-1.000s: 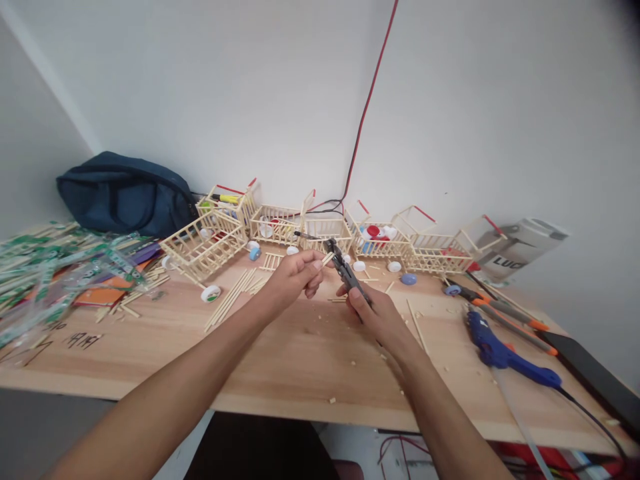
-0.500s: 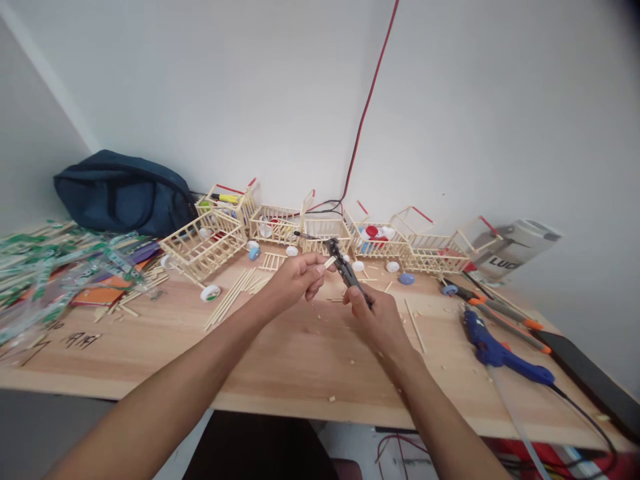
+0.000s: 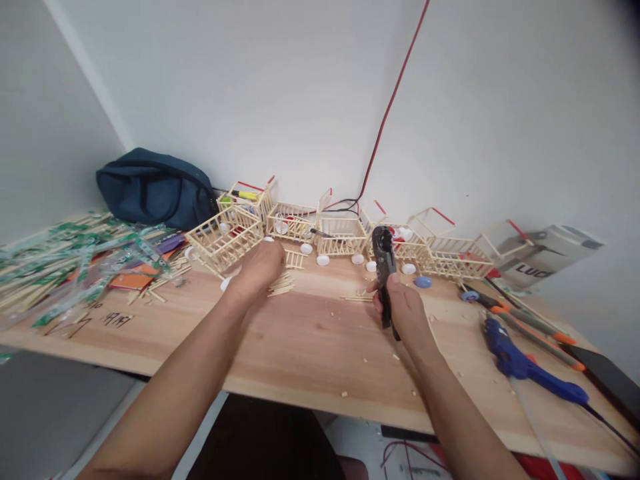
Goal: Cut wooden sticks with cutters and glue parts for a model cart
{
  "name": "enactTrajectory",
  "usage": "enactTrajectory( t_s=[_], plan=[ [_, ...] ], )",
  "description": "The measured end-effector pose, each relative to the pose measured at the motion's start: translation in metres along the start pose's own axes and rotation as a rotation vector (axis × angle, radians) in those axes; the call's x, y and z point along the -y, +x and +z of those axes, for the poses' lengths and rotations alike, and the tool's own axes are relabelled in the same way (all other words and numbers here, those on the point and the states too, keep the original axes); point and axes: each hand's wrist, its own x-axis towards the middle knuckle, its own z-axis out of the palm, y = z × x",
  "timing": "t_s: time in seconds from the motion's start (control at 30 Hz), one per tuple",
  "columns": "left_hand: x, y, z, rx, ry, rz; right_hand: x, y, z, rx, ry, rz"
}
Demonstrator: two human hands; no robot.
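Note:
My right hand [image 3: 405, 307] is closed around the handles of black pliers [image 3: 384, 257], held upright above the table with the jaws pointing up. My left hand [image 3: 263, 263] reaches down to the table, over the place where thin wooden sticks lie; its back faces me and its fingers are hidden, so I cannot tell whether it grips anything. Short cut sticks [image 3: 281, 285] show beside its wrist. A small ladder-shaped stick frame [image 3: 295, 259] lies just right of it. The nearest little stick cart [image 3: 227, 237] stands left of and behind that hand.
More stick carts with bottle-cap wheels, among them one at the right [image 3: 457, 257], line the wall. A blue bag [image 3: 157, 187] sits behind plastic-wrapped sticks [image 3: 75, 260]. At the right lie a blue glue gun [image 3: 525, 363] and orange-handled cutters [image 3: 540, 333].
My left hand has moved left and down to the sticks, away from the pliers where it held a short stick. The pliers in my right hand have turned more upright. The view has shifted left.

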Motion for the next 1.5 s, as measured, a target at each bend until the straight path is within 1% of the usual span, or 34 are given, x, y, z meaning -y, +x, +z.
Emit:
enactTrajectory(
  t_s=[0.13, 0.27, 0.3, 0.37, 0.4, 0.47, 0.53, 0.57, 0.6, 0.67, 0.7, 0.77, 0.83, 0.9, 1.03, 1.13, 1.23, 1.33, 1.5],
  plan=[
    [0.001, 0.001, -0.001, 0.062, 0.063, -0.043, -0.002, 0.002, -0.001, -0.040, 0.086, 0.030],
    [0.006, 0.004, -0.002, 0.086, 0.100, -0.034, -0.006, 0.009, -0.007, -0.129, 0.261, 0.045],
    [0.007, 0.004, -0.003, 0.073, 0.101, -0.027, -0.007, 0.010, -0.009, -0.152, 0.315, 0.042],
    [0.007, 0.005, -0.004, 0.012, 0.077, -0.012, -0.007, 0.013, -0.013, -0.190, 0.422, 0.033],
    [0.006, 0.005, -0.004, -0.031, 0.047, 0.013, -0.007, 0.014, -0.015, -0.205, 0.465, 0.025],
    [-0.001, 0.006, 0.000, -0.116, -0.068, 0.116, -0.007, 0.015, -0.018, -0.233, 0.530, 0.004],
    [-0.013, 0.007, 0.009, -0.158, -0.240, 0.258, -0.008, 0.017, -0.021, -0.263, 0.568, -0.016],
    [-0.021, 0.007, 0.016, -0.160, -0.332, 0.315, -0.008, 0.017, -0.022, -0.280, 0.579, -0.025],
    [-0.030, 0.006, 0.023, -0.136, -0.415, 0.362, -0.009, 0.018, -0.023, -0.295, 0.587, -0.033],
    [-0.048, 0.005, 0.037, -0.058, -0.528, 0.385, -0.010, 0.019, -0.023, -0.317, 0.595, -0.044],
    [-0.056, 0.005, 0.043, -0.011, -0.555, 0.403, -0.010, 0.020, -0.023, -0.320, 0.599, -0.044],
    [-0.072, 0.006, 0.052, 0.037, -0.558, 0.447, -0.011, 0.020, -0.023, -0.317, 0.606, -0.030],
    [-0.084, 0.010, 0.057, 0.056, -0.525, 0.502, -0.010, 0.020, -0.023, -0.324, 0.602, -0.015],
    [-0.095, 0.019, 0.059, 0.058, -0.480, 0.530, -0.009, 0.021, -0.025, -0.361, 0.609, -0.029],
    [-0.119, 0.039, 0.061, 0.027, -0.406, 0.509, -0.009, 0.022, -0.034, -0.460, 0.688, -0.099],
    [-0.140, 0.048, 0.068, 0.035, -0.360, 0.501, -0.010, 0.023, -0.040, -0.511, 0.751, -0.141],
    [-0.159, 0.049, 0.077, 0.055, -0.292, 0.449, -0.010, 0.023, -0.042, -0.512, 0.781, -0.135],
    [-0.173, 0.049, 0.084, 0.071, -0.231, 0.374, -0.010, 0.023, -0.040, -0.500, 0.776, -0.113],
    [-0.184, 0.051, 0.087, 0.125, -0.216, 0.296, -0.009, 0.023, -0.038, -0.465, 0.761, -0.109]
  ],
)
